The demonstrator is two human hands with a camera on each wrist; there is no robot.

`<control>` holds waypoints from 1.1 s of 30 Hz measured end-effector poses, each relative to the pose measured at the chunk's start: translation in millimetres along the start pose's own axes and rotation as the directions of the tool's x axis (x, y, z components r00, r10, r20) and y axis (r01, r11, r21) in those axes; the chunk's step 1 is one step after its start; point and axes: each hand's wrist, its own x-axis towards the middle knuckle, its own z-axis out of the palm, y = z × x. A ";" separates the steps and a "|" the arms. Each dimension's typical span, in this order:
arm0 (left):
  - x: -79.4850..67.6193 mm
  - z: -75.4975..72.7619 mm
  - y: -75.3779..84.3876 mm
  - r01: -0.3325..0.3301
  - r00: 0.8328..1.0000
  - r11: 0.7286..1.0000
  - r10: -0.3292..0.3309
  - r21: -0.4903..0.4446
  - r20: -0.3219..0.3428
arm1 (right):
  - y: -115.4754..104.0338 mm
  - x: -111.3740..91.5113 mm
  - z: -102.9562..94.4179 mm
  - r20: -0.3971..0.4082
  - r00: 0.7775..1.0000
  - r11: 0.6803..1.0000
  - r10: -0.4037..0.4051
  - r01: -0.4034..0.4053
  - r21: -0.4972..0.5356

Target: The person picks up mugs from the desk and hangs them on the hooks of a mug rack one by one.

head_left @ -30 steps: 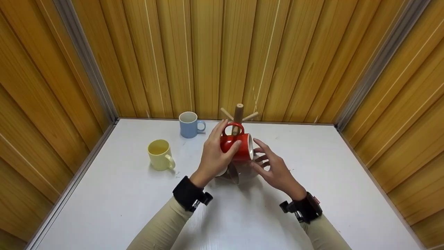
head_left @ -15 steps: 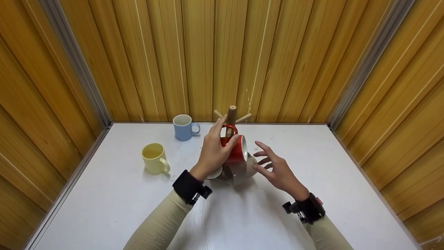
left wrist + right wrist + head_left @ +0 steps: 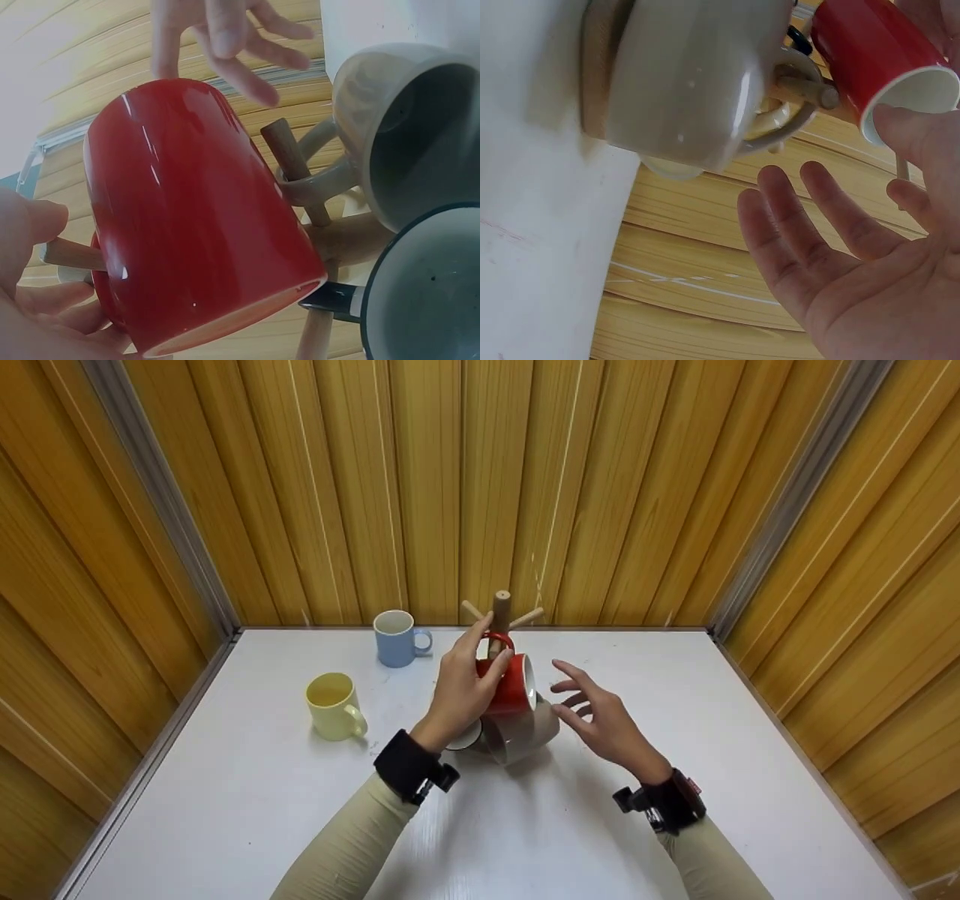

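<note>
A red mug (image 3: 511, 690) lies on its side at a wooden mug tree (image 3: 502, 604), its handle up around a front peg. My left hand (image 3: 459, 682) grips it, thumb on the near side and fingers toward the handle; in the left wrist view the peg (image 3: 73, 255) pokes out beside those fingers. Right of the mug's rim, my right hand (image 3: 611, 724) is spread with nothing held; whether its thumb touches the rim is unclear. Below, a grey mug (image 3: 694, 82) hangs by its handle from a lower peg. Beside it hangs a white mug with a dark rim (image 3: 424, 289).
On the white table (image 3: 300, 817), a blue mug (image 3: 395, 639) stands at the back left. Nearer and further left is a yellow mug (image 3: 334, 712). Two upper pegs of the tree, one of them the right peg (image 3: 526, 617), carry no mug. Wood-patterned walls (image 3: 420, 495) enclose the table.
The head view has tilted and shifted a little. My left hand keeps its grip on the red mug at the peg. The right hand has drawn slightly away from the mug's rim.
</note>
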 end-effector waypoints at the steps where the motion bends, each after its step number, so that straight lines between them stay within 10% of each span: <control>1: 0.5 0.2 0.1 -0.004 1.000 1.000 0.004 0.000 -0.003 | -1.6 4.7 -3.3 -0.010 1.000 1.000 -0.005 0.005 -0.006; 15: 6.1 6.2 4.9 0.018 1.000 1.000 -0.018 0.001 0.011 | -6.0 83.4 -38.1 -0.058 0.998 0.994 0.001 -0.007 -0.106; 33: 7.8 13.0 2.2 -0.038 0.999 0.999 0.038 -0.018 0.009 | 1.9 101.8 -32.9 -0.035 0.998 0.995 -0.053 0.050 -0.089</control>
